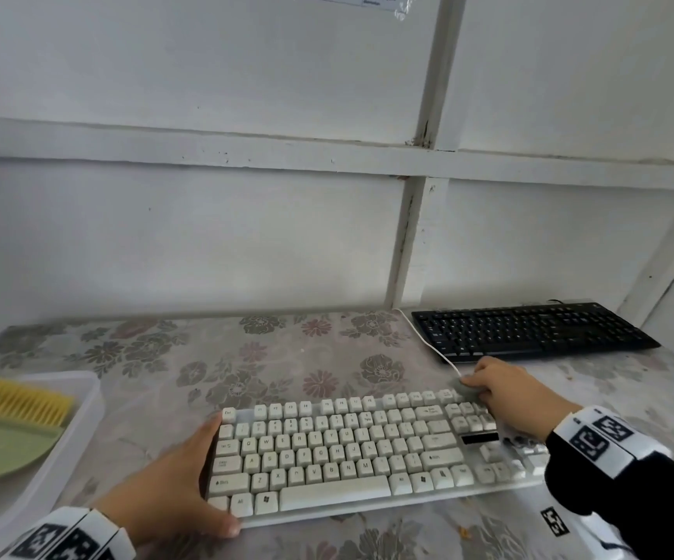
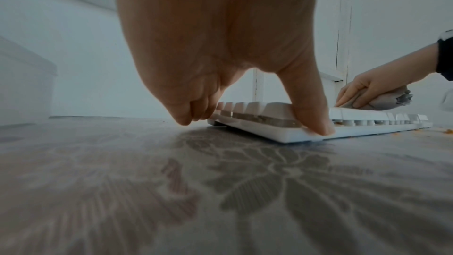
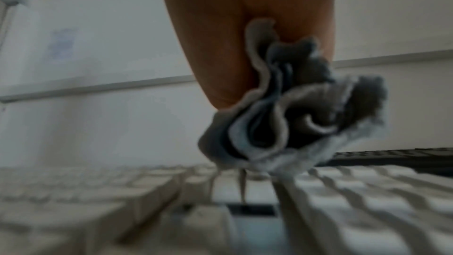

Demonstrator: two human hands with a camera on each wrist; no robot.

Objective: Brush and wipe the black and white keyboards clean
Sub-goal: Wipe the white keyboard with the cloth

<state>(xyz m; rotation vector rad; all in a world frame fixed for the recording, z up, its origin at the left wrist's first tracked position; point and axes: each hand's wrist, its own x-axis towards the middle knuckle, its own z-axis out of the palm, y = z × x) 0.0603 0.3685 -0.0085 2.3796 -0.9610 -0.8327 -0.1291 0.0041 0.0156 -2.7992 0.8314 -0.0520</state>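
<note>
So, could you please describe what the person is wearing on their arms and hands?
Both hands are bare, with no gloves. The left hand has a white wristband printed with black square marker patterns. The right hand has a matching marked band over a black sleeve.

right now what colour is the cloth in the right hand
Grey, bunched in the right hand; the cloth shows best in the right wrist view.

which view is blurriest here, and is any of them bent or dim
Right wrist view is blurriest: the grey cloth and the white keyboard keys smear. Left wrist view is dim and bluish, the tablecloth soft up close. Head view is fairly sharp but wide-angle, bowing the wall rails; the black keyboard reads clearly.
</note>
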